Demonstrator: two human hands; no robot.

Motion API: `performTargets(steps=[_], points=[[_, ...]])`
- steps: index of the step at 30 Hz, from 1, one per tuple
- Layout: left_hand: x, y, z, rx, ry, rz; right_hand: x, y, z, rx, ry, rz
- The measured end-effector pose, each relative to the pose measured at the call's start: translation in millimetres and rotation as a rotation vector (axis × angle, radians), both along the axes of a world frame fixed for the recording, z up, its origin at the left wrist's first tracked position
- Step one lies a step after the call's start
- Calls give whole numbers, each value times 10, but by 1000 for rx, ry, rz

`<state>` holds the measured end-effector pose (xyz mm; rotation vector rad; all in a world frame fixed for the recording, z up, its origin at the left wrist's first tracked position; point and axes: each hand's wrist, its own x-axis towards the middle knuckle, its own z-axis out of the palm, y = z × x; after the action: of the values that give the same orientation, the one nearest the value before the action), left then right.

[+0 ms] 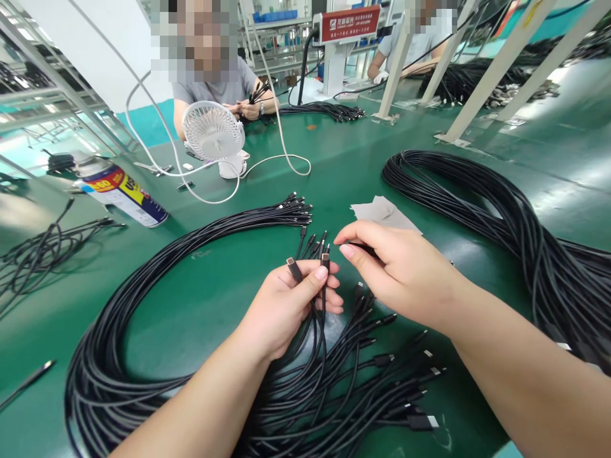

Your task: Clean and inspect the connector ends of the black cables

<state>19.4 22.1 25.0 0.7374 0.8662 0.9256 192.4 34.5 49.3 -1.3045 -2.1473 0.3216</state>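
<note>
My left hand is closed around black USB cables, with a plug under the thumb and another plug sticking out beside it. Several more cable ends show behind the fingers. Just to the right, my right hand is pinched, thumb and index finger close together. A thin dark piece shows between them, mostly hidden, so its kind is unclear. Below both hands spreads a bundle of black cables with loose plugs. Its long loop curves left and back to a cluster of plugs.
A second thick cable coil lies at the right, near grey paper scraps. Toward the back left stand a spray can and a white fan. Across the green table, a person holds cables. Pale metal posts rise at right.
</note>
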Motion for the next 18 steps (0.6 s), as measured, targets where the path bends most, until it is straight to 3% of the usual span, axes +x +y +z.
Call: performTargets(steps=[4,12,18], points=[[-4,-5,7,-8,25,46,-5,-17,6,58,-59,4],[15,-8,-20,-10,90,159,-64,-98,-87,403,-265,89],[28,-10,-39,13,94,178,-119,-122,-109,482,-306,68]])
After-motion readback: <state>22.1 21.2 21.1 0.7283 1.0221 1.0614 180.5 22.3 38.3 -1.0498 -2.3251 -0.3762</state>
